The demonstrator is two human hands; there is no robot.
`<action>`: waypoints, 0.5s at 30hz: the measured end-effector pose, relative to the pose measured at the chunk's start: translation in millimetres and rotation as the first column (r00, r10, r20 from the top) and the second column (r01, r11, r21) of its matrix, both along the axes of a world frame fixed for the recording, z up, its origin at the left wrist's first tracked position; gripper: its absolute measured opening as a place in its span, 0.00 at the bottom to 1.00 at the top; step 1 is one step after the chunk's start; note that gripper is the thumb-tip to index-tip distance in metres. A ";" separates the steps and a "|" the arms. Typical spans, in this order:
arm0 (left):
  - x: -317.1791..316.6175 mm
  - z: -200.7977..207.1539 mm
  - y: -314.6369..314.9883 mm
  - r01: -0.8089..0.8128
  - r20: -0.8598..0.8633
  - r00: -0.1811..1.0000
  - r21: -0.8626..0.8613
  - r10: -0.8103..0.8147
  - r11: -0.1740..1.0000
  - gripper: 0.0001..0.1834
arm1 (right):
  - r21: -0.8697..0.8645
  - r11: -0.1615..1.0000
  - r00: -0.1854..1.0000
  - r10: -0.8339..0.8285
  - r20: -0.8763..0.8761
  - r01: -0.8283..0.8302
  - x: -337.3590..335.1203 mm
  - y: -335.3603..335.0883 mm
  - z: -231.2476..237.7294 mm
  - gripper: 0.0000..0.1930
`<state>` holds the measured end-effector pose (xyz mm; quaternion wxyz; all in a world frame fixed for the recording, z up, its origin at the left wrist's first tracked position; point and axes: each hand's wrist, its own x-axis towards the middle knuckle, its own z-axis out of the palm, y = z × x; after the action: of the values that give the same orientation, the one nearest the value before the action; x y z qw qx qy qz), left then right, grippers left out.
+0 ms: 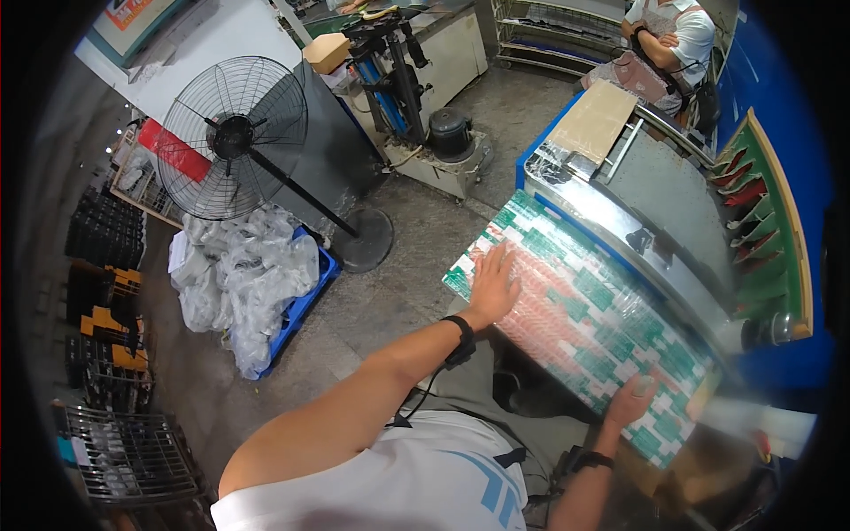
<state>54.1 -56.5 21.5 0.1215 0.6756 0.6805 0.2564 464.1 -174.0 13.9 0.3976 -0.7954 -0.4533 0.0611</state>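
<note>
A large flat glossy package [567,310], printed in green, white and pink, lies slantwise in front of me, along the edge of a blue-and-metal bench [602,212]. My left hand [493,285] rests flat on its upper left part, fingers stretched out. At its near right edge, my right hand [630,400] grips the package with the thumb on top; the fingers are hidden beneath. Whether the package is a carton or a wrapped stack of sheets I cannot tell. By its right end is a blurred white roll-like thing [766,423].
Left of me stands a black pedestal fan [235,137]. Clear plastic bags heap on a blue pallet [310,296]. A machine with a dark motor [452,133] stands ahead. Brown cardboard [591,119] lies on the bench; another person [668,40] is behind it, arms folded.
</note>
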 end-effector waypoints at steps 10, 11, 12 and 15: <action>-23.6 2.9 2.0 0.149 -0.189 0.968 -0.088 -0.164 0.985 0.43 | -0.031 1.000 1.000 0.005 -0.002 -0.005 -7.6 4.5 10.4 0.22; -31.6 4.9 2.2 0.227 -0.189 0.952 -0.088 -0.240 0.970 0.43 | -0.080 0.997 1.000 -0.017 -0.005 0.017 -11.8 4.7 16.8 0.22; -37.8 6.7 1.2 0.302 -0.188 0.931 -0.088 -0.314 0.949 0.43 | -0.090 0.996 1.000 -0.010 -0.014 0.008 -13.7 5.3 19.6 0.22; -33.0 15.5 1.7 0.327 -0.203 0.922 -0.054 -0.331 0.944 0.44 | -0.074 0.997 0.995 -0.002 0.097 0.009 -4.2 2.9 9.3 0.22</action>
<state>21.1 -54.8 37.1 0.0970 0.8021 0.5688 0.1536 459.9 -171.1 23.2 0.3454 -0.8130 -0.4672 0.0383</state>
